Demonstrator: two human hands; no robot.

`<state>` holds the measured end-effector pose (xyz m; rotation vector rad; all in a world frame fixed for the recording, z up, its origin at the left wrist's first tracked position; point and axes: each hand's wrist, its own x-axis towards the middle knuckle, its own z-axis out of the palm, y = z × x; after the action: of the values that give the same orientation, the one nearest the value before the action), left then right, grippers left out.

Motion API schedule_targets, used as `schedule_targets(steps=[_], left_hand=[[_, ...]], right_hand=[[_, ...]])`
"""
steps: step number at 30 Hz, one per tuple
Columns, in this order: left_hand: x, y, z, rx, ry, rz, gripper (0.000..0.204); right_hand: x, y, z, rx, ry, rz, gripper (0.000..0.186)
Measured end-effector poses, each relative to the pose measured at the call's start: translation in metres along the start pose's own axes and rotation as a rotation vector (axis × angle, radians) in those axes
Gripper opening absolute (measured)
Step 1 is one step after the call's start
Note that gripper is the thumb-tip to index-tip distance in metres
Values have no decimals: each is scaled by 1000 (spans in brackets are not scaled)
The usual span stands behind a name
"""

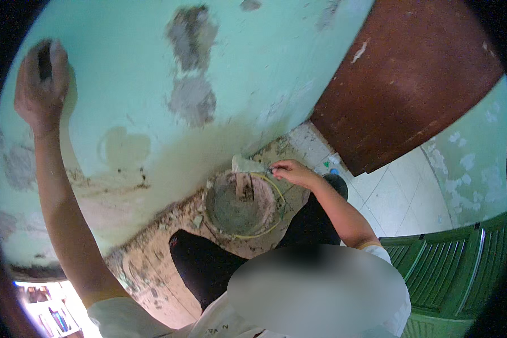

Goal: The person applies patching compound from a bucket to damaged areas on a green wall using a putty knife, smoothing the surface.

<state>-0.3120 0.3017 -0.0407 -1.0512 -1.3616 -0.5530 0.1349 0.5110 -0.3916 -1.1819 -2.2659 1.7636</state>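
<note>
My right hand (290, 172) is closed round the handle of a trowel (247, 164), whose pale blade looks coated with mortar. The blade is over the far rim of a round tub (209, 211) on the floor between my knees. Grey mortar (236, 214) lies in the tub, and a brownish flat piece (244, 187), perhaps wood, stands in it. At the far left my raised left hand (42, 93) is beside the green wall, its fingers curled. A dark patch shows between thumb and fingers; whether it is an object or shadow I cannot make out.
Grey patches (192, 101) mark the green wall (253, 67). Rubble (166, 222) lies along its foot. A yellow cord (283, 197) curves round the tub. A brown panel (405, 79) leans at the right, and green louvred doors (445, 270) stand at lower right.
</note>
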Motion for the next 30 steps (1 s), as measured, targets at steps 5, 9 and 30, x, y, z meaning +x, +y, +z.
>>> schedule_targets(steps=[5, 9, 30], left_hand=[[13, 35, -5, -175, 131, 59, 8], [23, 34, -23, -189, 123, 47, 7], [23, 38, -36, -223, 120, 50, 6]], right_hand=[[-80, -77, -91, 10, 325, -145, 24], [-106, -134, -155, 224, 576, -355, 24], [40, -270, -189, -259, 1534, -306, 32]])
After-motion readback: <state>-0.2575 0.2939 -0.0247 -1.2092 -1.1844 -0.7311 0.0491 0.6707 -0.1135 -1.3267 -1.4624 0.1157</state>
